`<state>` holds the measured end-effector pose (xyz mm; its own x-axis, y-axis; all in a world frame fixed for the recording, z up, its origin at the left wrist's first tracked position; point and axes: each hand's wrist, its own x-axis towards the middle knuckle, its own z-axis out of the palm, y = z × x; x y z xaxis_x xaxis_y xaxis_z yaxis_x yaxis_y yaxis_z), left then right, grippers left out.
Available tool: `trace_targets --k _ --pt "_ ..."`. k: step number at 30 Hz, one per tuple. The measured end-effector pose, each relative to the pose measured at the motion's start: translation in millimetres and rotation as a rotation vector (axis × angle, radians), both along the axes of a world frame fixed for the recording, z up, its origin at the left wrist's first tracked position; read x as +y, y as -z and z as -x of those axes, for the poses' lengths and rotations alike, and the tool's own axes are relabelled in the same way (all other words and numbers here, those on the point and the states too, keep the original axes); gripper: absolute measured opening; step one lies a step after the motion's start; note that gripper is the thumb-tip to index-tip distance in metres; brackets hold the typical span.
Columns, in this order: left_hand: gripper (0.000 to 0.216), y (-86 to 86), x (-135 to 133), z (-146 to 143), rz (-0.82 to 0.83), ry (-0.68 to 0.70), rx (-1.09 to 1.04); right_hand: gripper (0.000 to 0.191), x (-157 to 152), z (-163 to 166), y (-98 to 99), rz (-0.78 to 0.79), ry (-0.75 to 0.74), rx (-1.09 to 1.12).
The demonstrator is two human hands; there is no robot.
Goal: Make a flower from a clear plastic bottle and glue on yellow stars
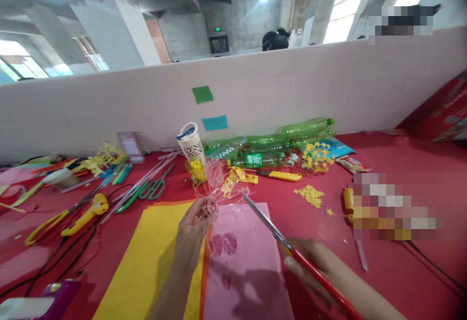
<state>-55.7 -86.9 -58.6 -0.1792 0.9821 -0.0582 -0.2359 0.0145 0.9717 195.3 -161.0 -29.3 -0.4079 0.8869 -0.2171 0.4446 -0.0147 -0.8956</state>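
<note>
My left hand (192, 235) is closed around the neck of a clear cut-up plastic bottle piece (219, 186) with splayed strips, held above the sheets. My right hand (310, 266) grips red-handled scissors (272, 227); their blades point up-left, tips close to the plastic strips. Under both hands lie a pink paper sheet (251, 271) and a yellow sheet (146, 266) with an orange edge, on the red table (394, 271).
Green plastic bottles (277, 142) lie by the white partition (328, 86), beside a paper cup (191, 147), yellow paper stars (310, 194), a yellow box cutter (282, 176) and green scissors (155, 188). At left lie a yellow glue gun (85, 213), cables and paper scraps.
</note>
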Motion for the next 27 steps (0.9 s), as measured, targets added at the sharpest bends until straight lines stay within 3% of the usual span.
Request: trace_targets --k 11,18,27 --pt "0.037 0.0 0.7 -0.6 0.003 -0.021 0.004 0.038 -1.0 3.3 7.5 0.003 0.089 -0.039" --pt "0.036 0.6 0.5 1.5 -0.006 -0.032 -0.045 0.047 0.9 0.8 5.8 -0.03 0.1 0.043" --pt "0.033 5.7 1.2 4.7 0.074 0.104 -0.221 0.048 -0.1 -8.2 -2.1 -0.046 -0.002 -0.025"
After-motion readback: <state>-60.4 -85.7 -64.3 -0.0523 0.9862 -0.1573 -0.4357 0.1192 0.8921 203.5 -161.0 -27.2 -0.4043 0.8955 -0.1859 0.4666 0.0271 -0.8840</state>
